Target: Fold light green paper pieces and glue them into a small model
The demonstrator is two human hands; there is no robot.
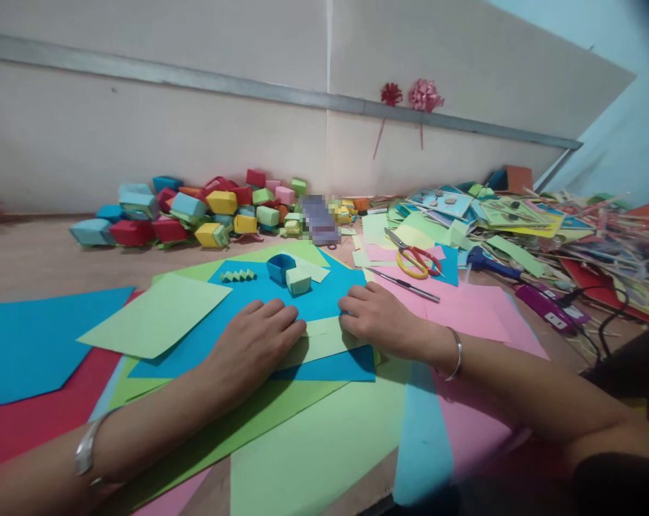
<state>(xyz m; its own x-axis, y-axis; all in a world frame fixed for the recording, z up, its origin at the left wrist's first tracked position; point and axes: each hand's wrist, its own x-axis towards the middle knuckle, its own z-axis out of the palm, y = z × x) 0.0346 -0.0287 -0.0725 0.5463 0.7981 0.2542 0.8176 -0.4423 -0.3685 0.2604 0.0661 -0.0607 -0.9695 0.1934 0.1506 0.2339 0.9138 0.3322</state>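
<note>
A light green strip of paper (324,342) lies over blue sheets in front of me, with a fold line or overlapping edge along it. My left hand (262,335) has its fingers curled down on the strip's left end. At the right end, my right hand (375,319) is closed on the paper too, fingertips bent under. Just beyond the strip stand a small open blue paper box (280,268) and a pale green paper box (299,281). A zigzag-folded green paper strip (238,275) rests to their left.
Scissors (414,259) and a craft knife (410,287) lie at right, near a blue glue gun (490,264) and a purple power strip (547,307). Several colourful paper boxes (178,208) are piled against the wall. Loose sheets (313,437) cover the table.
</note>
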